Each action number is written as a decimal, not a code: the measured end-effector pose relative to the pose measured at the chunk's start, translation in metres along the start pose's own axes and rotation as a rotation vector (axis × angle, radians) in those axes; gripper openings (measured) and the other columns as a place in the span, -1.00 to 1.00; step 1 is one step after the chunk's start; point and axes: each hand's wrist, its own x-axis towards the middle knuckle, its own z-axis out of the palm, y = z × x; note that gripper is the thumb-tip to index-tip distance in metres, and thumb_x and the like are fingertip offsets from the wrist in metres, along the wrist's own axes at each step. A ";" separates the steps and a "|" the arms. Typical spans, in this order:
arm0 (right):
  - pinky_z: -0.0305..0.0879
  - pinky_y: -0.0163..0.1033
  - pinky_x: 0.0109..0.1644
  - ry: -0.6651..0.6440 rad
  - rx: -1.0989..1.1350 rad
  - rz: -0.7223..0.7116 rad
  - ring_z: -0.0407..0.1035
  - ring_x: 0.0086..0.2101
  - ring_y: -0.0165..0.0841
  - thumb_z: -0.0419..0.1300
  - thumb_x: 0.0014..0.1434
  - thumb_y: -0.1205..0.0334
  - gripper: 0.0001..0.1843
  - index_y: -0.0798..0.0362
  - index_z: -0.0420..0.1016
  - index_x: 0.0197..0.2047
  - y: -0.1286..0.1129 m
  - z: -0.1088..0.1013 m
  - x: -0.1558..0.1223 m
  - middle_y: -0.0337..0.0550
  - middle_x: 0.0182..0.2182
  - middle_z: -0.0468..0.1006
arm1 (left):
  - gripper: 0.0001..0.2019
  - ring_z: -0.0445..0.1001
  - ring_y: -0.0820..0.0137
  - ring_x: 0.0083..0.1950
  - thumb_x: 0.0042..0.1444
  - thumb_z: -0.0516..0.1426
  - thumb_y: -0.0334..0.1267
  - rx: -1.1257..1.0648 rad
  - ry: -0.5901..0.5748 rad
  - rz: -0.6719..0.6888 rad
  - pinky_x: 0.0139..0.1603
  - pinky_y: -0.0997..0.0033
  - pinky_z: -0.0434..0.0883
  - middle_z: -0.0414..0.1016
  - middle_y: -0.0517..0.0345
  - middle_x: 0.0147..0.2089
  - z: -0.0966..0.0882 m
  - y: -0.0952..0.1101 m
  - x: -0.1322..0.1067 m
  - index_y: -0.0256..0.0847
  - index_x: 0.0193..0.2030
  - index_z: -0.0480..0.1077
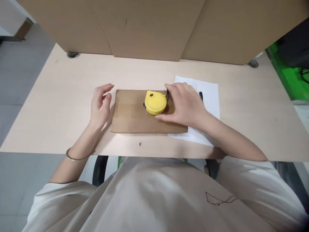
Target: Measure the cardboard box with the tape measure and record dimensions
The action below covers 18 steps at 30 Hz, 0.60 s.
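A yellow tape measure [155,103] with black parts lies on top of a flat brown cardboard box [130,119]. My right hand [184,103] is at its right side, slightly blurred, with thumb and fingers spread apart around that edge. The thumb is close to the lower edge; whether it touches, I cannot tell. My left hand [100,104] hovers just left of the box, fingers loosely curled and apart from the thumb, with nothing in it. A bracelet [78,158] circles the left wrist.
Printed paper sheets [209,96] lie partly under the box and my right hand, with a black object [201,95] on them. Tall cardboard panels [149,29] stand along the back of the pale table [60,122]. Cable holes [73,55] sit near the back corners.
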 end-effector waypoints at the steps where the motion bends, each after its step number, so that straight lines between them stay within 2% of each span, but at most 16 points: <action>1: 0.33 0.24 0.17 -0.027 0.022 -0.050 0.46 0.09 0.25 0.47 0.11 -0.33 -0.06 0.15 0.49 0.34 -0.008 0.003 0.008 0.30 0.13 0.60 | -0.71 0.62 0.11 0.31 0.37 0.26 -0.01 -0.074 0.019 -0.153 0.38 -0.03 0.59 0.66 -0.02 0.22 0.004 -0.007 0.000 -0.08 0.10 0.59; 4: 0.32 0.23 0.19 -0.060 0.093 -0.062 0.50 0.02 0.18 0.51 0.08 -0.19 -0.29 0.11 0.58 0.14 -0.015 0.010 0.018 0.21 0.01 0.65 | -0.70 0.70 0.18 0.11 0.35 0.22 -0.13 -0.248 0.016 -0.493 0.16 0.11 0.67 0.72 -0.04 0.11 0.019 -0.007 -0.003 -0.11 0.15 0.54; 6: 0.33 0.25 0.22 -0.014 0.203 0.011 0.52 0.02 0.16 0.52 0.02 -0.15 -0.37 0.04 0.58 0.05 -0.005 0.007 0.014 0.13 0.00 0.67 | -0.69 0.71 0.21 0.05 0.32 0.22 -0.19 -0.280 -0.011 -0.582 0.05 0.21 0.68 0.73 -0.02 0.11 0.026 0.002 -0.006 -0.12 0.16 0.54; 10: 0.47 0.20 0.18 0.099 0.718 0.301 0.59 0.03 0.10 0.51 -0.05 -0.15 -0.38 -0.04 0.55 0.01 0.033 -0.013 -0.010 0.03 0.01 0.70 | -0.74 0.68 0.27 0.00 0.26 0.23 -0.26 -0.311 -0.040 -0.637 -0.06 0.34 0.63 0.73 0.04 0.12 0.031 0.021 -0.010 -0.13 0.06 0.59; 13: 0.48 0.20 0.25 0.181 1.037 0.495 0.64 -0.04 0.09 0.36 0.04 -0.16 -0.54 -0.06 0.54 -0.09 0.055 -0.027 -0.029 -0.03 -0.19 0.72 | -0.78 0.65 0.31 -0.08 0.26 0.22 -0.28 -0.346 -0.029 -0.652 -0.13 0.39 0.59 0.73 0.08 0.03 0.031 0.025 -0.011 -0.13 0.00 0.60; 15: 0.42 0.24 0.34 0.199 1.063 0.582 0.66 -0.02 0.13 0.26 0.12 -0.17 -0.62 -0.08 0.52 -0.14 0.061 -0.030 -0.038 -0.02 -0.26 0.73 | -0.82 0.62 0.34 -0.15 0.27 0.21 -0.26 -0.370 -0.011 -0.662 -0.17 0.41 0.57 0.72 0.10 -0.08 0.032 0.023 -0.011 -0.14 -0.05 0.60; 18: 0.44 0.25 0.36 0.046 0.999 0.659 0.65 0.08 0.17 0.18 0.20 -0.16 -0.64 -0.09 0.53 -0.14 0.056 -0.026 -0.046 0.05 -0.12 0.77 | -0.86 0.60 0.35 -0.18 0.29 0.21 -0.22 -0.376 0.023 -0.652 -0.16 0.41 0.55 0.67 0.14 -0.19 0.032 0.017 -0.013 -0.14 -0.11 0.60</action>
